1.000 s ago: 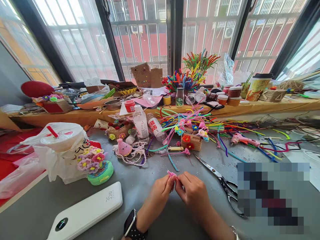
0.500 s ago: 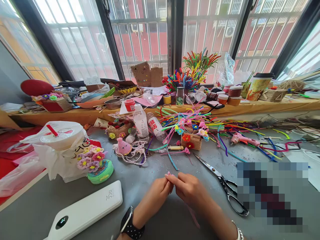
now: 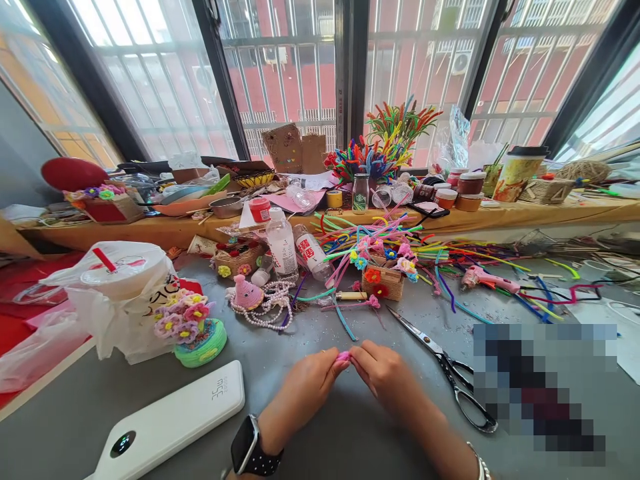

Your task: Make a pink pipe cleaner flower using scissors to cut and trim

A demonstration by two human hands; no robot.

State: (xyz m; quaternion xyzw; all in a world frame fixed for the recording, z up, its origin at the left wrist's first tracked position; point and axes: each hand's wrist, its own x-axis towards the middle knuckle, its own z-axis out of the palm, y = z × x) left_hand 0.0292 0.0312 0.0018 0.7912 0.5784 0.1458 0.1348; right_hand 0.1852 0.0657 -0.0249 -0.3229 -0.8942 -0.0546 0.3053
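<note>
A pink pipe cleaner (image 3: 343,357), bunched small, sits between my fingertips above the grey table. My left hand (image 3: 311,385) pinches its left side, thumb and forefinger closed. From the other side my right hand (image 3: 384,373) grips it, fingers pressed together. Most of the pink piece is hidden by the fingers. Large black-handled scissors (image 3: 445,367) lie just right of my right hand, blades pointing away to the left. Beyond the hands, a small twine-wrapped box (image 3: 384,285) holds several fuzzy pipe cleaner flowers.
A white power bank (image 3: 175,417) and a green flower pot ornament (image 3: 203,343) lie to the left, near a bagged drink cup (image 3: 120,287). Pearl strings (image 3: 265,313), bottles (image 3: 283,247), loose pipe cleaners (image 3: 425,247) and a pink glue gun (image 3: 490,280) spread along the back. A blurred patch covers the right.
My hands have moved slightly apart, so more of the pink piece shows between them. The pink strand that hung below my right hand is out of sight.
</note>
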